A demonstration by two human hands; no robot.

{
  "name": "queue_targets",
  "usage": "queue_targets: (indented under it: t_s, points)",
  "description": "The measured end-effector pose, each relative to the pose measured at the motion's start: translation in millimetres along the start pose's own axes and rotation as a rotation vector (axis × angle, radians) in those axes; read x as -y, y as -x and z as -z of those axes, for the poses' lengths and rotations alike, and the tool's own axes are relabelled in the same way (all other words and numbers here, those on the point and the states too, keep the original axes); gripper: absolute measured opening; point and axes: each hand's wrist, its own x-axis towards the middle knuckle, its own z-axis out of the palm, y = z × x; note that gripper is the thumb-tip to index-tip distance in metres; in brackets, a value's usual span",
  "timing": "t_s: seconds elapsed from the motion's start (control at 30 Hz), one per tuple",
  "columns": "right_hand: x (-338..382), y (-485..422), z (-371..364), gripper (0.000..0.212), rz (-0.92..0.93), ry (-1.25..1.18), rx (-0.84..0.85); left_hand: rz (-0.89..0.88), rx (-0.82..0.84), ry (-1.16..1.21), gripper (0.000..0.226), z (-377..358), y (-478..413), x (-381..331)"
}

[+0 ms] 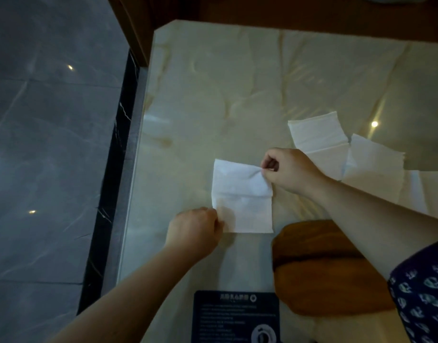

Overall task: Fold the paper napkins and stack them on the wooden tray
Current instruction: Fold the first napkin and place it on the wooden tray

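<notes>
A white paper napkin [242, 199] lies on the glossy cream table [213, 95], its upper part folded over with a crease across the middle. My right hand [289, 169] pinches its top right corner. My left hand [195, 231] pinches its lower left corner. The wooden tray [319, 268] sits at the lower right, partly under my right forearm, with nothing visible on it. Several unfolded napkins [336, 144] lie spread to the right, behind my right arm.
A dark blue printed card [235, 315] lies at the table's near edge. The table's left edge runs beside a grey tiled floor [52, 144]. Brown wooden furniture [262, 8] stands beyond the far edge.
</notes>
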Motion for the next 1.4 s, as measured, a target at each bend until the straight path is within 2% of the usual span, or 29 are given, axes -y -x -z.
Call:
queue_targets:
  t_s: [0.1,0.23,0.3,0.37,0.4,0.47,0.57,0.63,0.77,0.87,0.97,1.13,1.27,1.4]
  points:
    - [0.1,-0.9,-3.0,0.005,0.045,0.043,0.036,-0.012,0.010,-0.032,0.034,5.9,-3.5,-4.2]
    - [1.6,7.1,-0.4,0.005,0.163,0.091,0.033,-0.092,-0.288,0.051,0.026,25.5,-23.4,5.7]
    - [3.2,13.9,1.6,0.005,0.225,0.097,0.009,-0.163,-0.354,0.094,0.049,33.3,-37.0,10.7]
    - [4.6,20.5,2.9,0.007,0.284,0.090,-0.019,-0.197,-0.271,0.098,0.075,41.5,-49.5,12.1]
    - [5.2,24.2,3.8,0.008,0.302,0.083,-0.030,-0.208,-0.225,0.067,0.080,43.8,-54.2,11.5]
    - [5.6,32.4,4.2,0.009,0.320,0.070,-0.036,-0.259,-0.194,-0.040,0.071,44.9,-58.0,10.3]
    - [3.5,47.1,-0.9,0.013,0.329,0.054,-0.023,-0.373,-0.276,-0.115,0.024,40.2,-49.9,9.4]
    - [-0.3,57.2,-7.2,0.018,0.313,0.030,-0.019,-0.403,-0.308,-0.132,0.010,31.4,-40.7,10.2]
    - [-10.9,71.0,-22.2,0.015,0.347,0.045,0.032,-0.395,-0.255,-0.165,0.009,13.2,-22.9,9.3]
    - [-17.1,76.6,-29.3,0.014,0.357,0.093,0.117,-0.422,-0.159,-0.168,0.031,6.2,-12.9,9.7]
    - [-21.5,77.1,-29.1,0.026,0.284,0.081,0.149,-0.416,-0.130,-0.107,0.045,8.1,-8.6,8.8]
    - [-26.7,58.8,-26.3,0.017,0.130,0.031,-0.016,-0.237,-0.212,-0.032,0.028,13.2,-26.1,11.9]
    - [-23.5,45.6,-31.8,0.018,0.081,0.123,0.011,-0.109,-0.148,-0.046,0.035,14.8,-37.0,6.1]
    - [-18.8,44.6,-35.7,0.010,0.073,0.155,0.025,-0.095,-0.150,-0.009,0.020,15.2,-40.3,-0.7]
